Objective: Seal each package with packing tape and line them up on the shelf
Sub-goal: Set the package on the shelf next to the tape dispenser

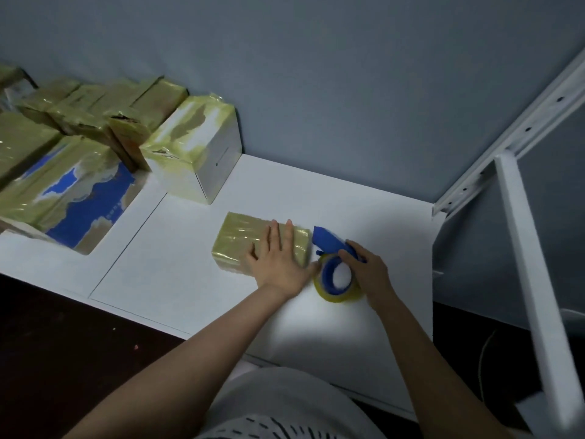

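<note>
Nearest the lens: a light garment with a dashed pattern at the bottom edge. Both bare forearms reach forward from it onto the white shelf board.

Far left, at the rear of the board: a cluster of packages wrapped in yellowish tape, lying against the grey-blue wall. In front of the cluster: a blue box, partly covered with tape. Just right of the cluster: a white box with tape over its top and corners, standing against the wall.

Centre of the board: the small package, fully covered in yellowish tape, lying flat and apart from the other boxes.

Left hand: palm down on the right half of the small package, fingers straight and spread, pressing on its top face.

Right hand: fingers curled round the blue tape dispenser. The dispenser carries a yellowish tape roll and sits just beside the package's right end. The two hands are close together, with the left thumb near the roll.

Far right: a white metal frame with a perforated rail
</note>
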